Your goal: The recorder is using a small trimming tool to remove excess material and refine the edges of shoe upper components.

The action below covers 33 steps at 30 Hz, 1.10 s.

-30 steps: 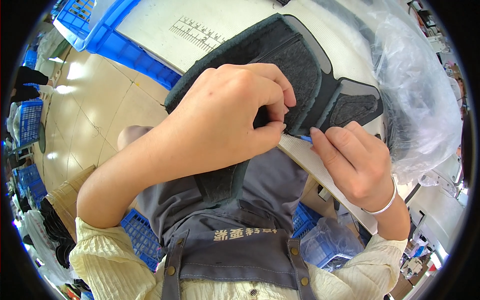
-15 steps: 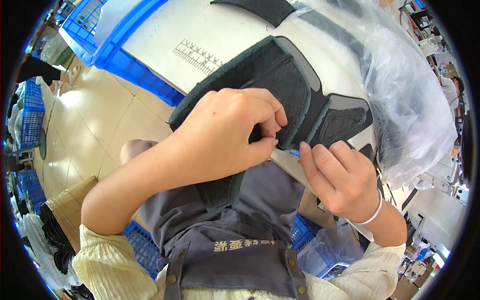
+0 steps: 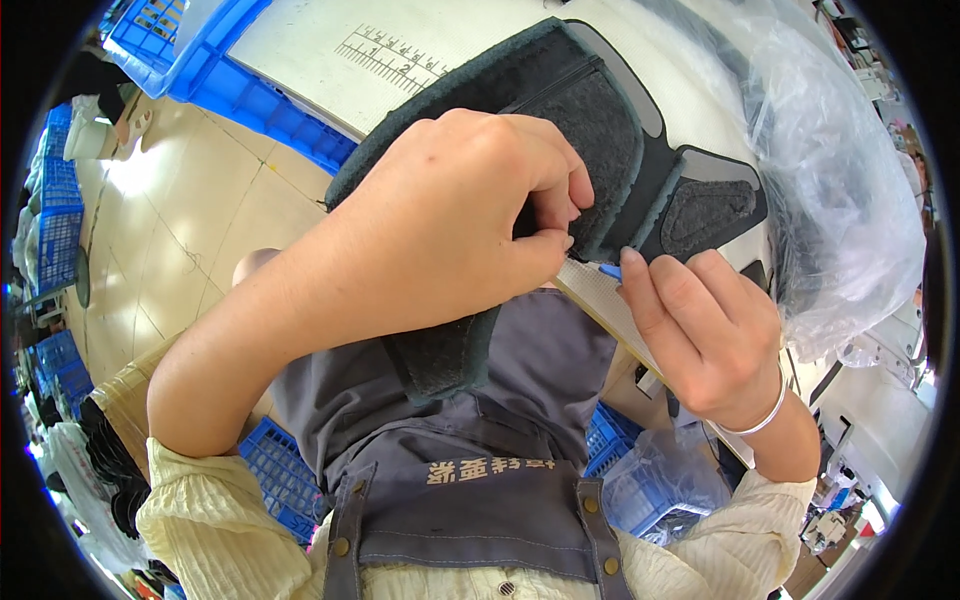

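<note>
A black padded fabric piece with fuzzy edges and smooth grey-black tabs lies across the near edge of the white table. One strip of it hangs down over my lap. My left hand reaches across it from the left, thumb and fingers pinched at its near edge. At the same edge, just to the right, my right hand is closed around a small blue item. Only its blue tip shows between thumb and forefinger, so its kind is hidden. The two hands' fingertips are close together but apart.
A printed ruler scale marks the white table. Clear plastic sheeting is heaped along the right. A blue crate stands at the far left; more blue baskets sit low beside my lap, which a grey apron covers.
The table, the fabric piece and both hands appear higher in the picture, with the hands also slightly farther right. Both hands keep their closed grips at the fabric's near edge.
</note>
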### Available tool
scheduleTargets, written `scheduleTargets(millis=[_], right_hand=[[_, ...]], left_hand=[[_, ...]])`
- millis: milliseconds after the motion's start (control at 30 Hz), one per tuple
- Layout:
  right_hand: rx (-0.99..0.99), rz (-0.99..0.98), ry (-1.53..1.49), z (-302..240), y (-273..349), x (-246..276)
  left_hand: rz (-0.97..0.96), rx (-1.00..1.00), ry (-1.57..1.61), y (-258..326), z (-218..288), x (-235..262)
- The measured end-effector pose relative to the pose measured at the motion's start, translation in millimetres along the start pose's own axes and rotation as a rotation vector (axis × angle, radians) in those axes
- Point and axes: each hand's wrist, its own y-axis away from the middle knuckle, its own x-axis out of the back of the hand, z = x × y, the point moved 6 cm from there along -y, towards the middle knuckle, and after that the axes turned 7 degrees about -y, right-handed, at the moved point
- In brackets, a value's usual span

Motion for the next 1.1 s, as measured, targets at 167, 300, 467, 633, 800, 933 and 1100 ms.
scheduleTargets(millis=[167,300,467,633,800,933,1100], right_hand=[[-0.010,-0.007,-0.049,2.4,0.4,1.1],[-0.012,-0.006,-0.038,3.5,1.4,1.4],[0.033,0.115,0.064,2.0,8.9,-3.1],[0.059,0.181,0.105,-0.1,11.1,2.2],[0.058,0.180,0.108,1.7,10.5,0.5],[0.039,0.159,0.055,0.8,11.1,3.0],[-0.035,0.142,-0.112,5.4,12.4,-2.2]], left_hand=[[0.001,0.020,-0.020,0.6,1.1,-0.4],[0.000,-0.001,-0.024,-0.8,0.9,-0.5],[-0.021,0.033,0.016,-1.5,-1.9,-1.0],[-0.034,0.043,0.010,-1.2,-1.5,0.0],[-0.033,0.012,0.006,-1.5,-1.4,0.2],[-0.024,0.000,0.020,-1.0,-3.1,0.1],[-0.004,-0.035,-0.018,0.0,-2.1,-0.1]])
